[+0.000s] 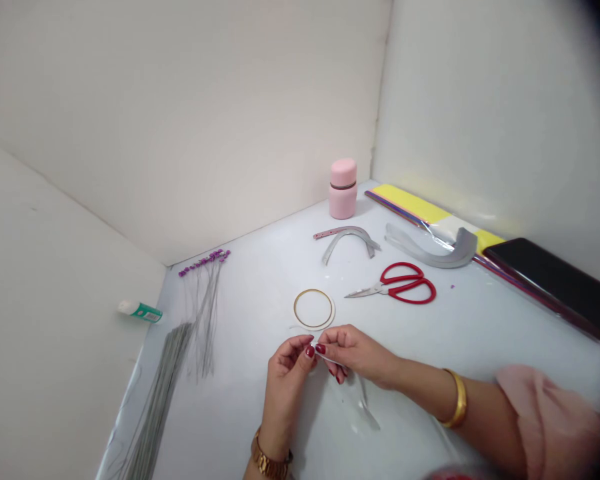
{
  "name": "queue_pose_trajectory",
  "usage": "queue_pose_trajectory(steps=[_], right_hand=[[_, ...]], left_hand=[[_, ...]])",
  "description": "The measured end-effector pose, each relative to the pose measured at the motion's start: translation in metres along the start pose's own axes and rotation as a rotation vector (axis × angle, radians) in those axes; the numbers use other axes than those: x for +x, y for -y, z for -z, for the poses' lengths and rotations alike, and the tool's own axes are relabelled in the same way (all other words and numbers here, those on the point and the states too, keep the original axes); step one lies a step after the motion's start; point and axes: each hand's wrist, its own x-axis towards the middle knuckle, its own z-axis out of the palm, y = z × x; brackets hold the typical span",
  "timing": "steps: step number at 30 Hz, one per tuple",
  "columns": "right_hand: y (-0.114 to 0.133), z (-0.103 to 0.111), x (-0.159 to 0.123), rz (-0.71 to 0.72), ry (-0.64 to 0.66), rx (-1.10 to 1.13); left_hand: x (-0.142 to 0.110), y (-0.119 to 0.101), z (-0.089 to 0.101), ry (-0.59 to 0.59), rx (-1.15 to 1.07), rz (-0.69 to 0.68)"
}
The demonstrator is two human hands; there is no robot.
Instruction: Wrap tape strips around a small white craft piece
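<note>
- On the pale surface (260, 287), a ring-shaped roll (333, 309) lies just beyond the hands, the nearest thing in front of them; red-handled scissors (386, 289) lie to its right, blades pointing left.
- Farther off are curved strips (350, 231), a pink bottle (343, 193) standing upright, a bent translucent band (430, 258), flat coloured sheets (420, 205) and a dark slab (550, 287) overlapping them.
- At left, purple-tipped stems (207, 261) lie beyond a wire bundle (163, 393); a green-and-white tube (147, 312) is at the left edge.
- The left hand (286, 373) reaches up from the near side, fingers curled; the right hand (357, 351) comes in from the right, palm partly down.
- Both hands' fingers pinch a small white piece (316, 345) between them, above the near middle.
- A glossy, thin strip (370, 415) trails below the right hand; whether it joins the piece is unclear.
- The wires look straight, grey and fine; the sheets have a shiny wrapping.
</note>
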Motion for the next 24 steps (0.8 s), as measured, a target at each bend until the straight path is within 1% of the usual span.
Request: queue_pose_trajectory(steps=[4, 14, 17, 20, 24], right_hand=[[0.0, -0.002, 0.0, -0.003, -0.02, -0.014], [0.001, -0.007, -0.001, -0.039, -0.111, -0.035], [0.002, -0.007, -0.001, -0.032, -0.109, -0.03], [0.003, -0.007, -0.001, -0.02, -0.095, -0.021], [0.003, -0.008, -0.002, -0.011, -0.085, 0.0]], left_hand=[[0.0, -0.002, -0.002, -0.036, 0.052, -0.026], [-0.005, 0.004, -0.013, -0.205, 0.117, -0.057], [-0.007, 0.004, -0.016, -0.253, 0.147, -0.078], [-0.007, 0.004, -0.017, -0.274, 0.193, -0.105], [-0.007, 0.005, -0.017, -0.291, 0.289, -0.182]])
